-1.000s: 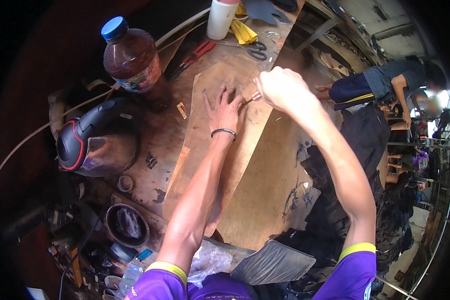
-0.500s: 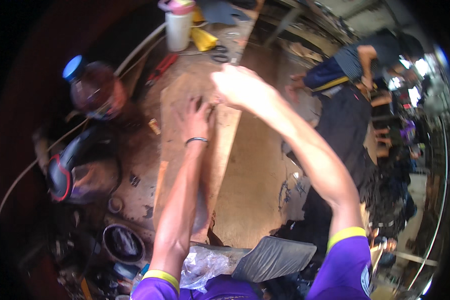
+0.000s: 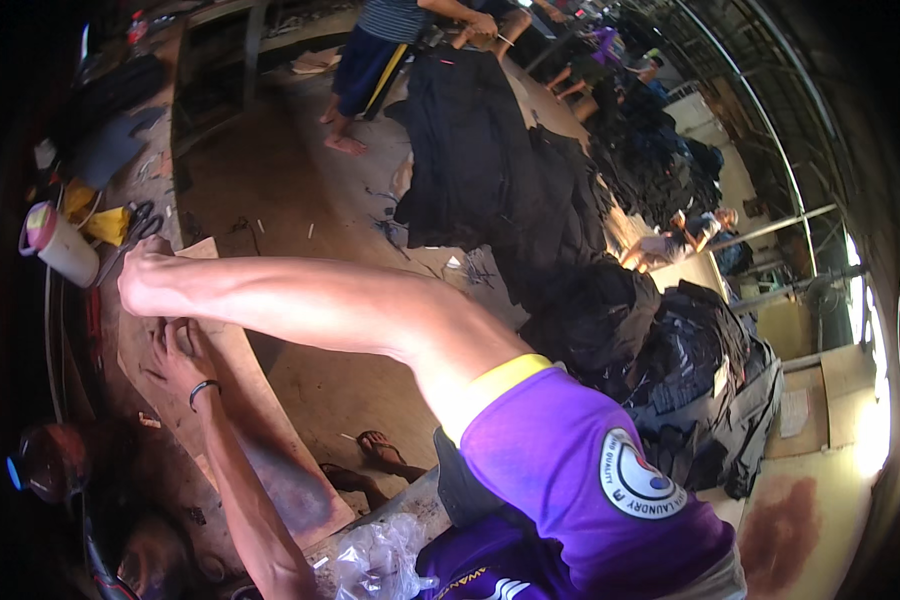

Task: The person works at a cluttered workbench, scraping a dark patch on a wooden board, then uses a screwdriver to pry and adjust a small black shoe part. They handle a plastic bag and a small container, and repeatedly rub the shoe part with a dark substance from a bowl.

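The left hand (image 3: 181, 357) spreads on a brown board (image 3: 267, 432), apparently to steady it; the right hand (image 3: 144, 278) curls over the board's far end, its grip impossible to tell; scissors (image 3: 146, 222) lie just beyond.

The premises present as a workshop, evidently one handling cloth. Large heaps of dark fabric (image 3: 470, 150) spread and pile up to the right. A worn, marked workbench (image 3: 165, 465) carries scissors (image 3: 144, 220) and a flat brown board (image 3: 245, 380). Several co-workers, one in a striped top (image 3: 390, 20), are spread about the premises. A bare metal pole (image 3: 785, 222) crosses beside a stained panel (image 3: 835, 500).
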{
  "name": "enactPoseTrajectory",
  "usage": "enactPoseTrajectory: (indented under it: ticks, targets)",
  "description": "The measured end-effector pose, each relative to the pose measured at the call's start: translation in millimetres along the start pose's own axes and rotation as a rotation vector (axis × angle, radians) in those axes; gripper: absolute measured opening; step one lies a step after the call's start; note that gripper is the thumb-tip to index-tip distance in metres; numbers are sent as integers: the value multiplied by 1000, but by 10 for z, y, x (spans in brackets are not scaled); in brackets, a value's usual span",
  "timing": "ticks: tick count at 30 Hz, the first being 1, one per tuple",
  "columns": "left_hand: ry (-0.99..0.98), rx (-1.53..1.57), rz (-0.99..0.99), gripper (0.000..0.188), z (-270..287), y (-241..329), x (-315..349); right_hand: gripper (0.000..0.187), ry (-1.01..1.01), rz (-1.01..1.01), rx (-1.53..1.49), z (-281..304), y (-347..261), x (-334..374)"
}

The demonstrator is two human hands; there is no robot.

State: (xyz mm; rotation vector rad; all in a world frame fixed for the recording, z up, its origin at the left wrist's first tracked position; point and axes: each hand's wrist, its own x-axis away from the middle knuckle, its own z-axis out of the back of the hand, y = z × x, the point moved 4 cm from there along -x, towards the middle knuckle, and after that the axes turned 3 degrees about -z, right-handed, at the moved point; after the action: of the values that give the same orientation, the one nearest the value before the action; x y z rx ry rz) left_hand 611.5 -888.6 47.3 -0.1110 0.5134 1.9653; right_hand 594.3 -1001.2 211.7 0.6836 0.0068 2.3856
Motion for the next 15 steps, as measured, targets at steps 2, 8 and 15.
enactPoseTrajectory:
  ticks: [2, 8, 15]
  targets:
    - [0, -2, -6, 39, 4, 4, -17, 45, 15, -106, -52, -37, 37, -101]
    - [-75, -118, 19, 47, -128, -84, -52, 35, 157, 74, 141, -84, -223, -230]
    - [20, -103, -29, 47, -228, -148, 17, 20, 77, 30, 64, -7, -263, -366]
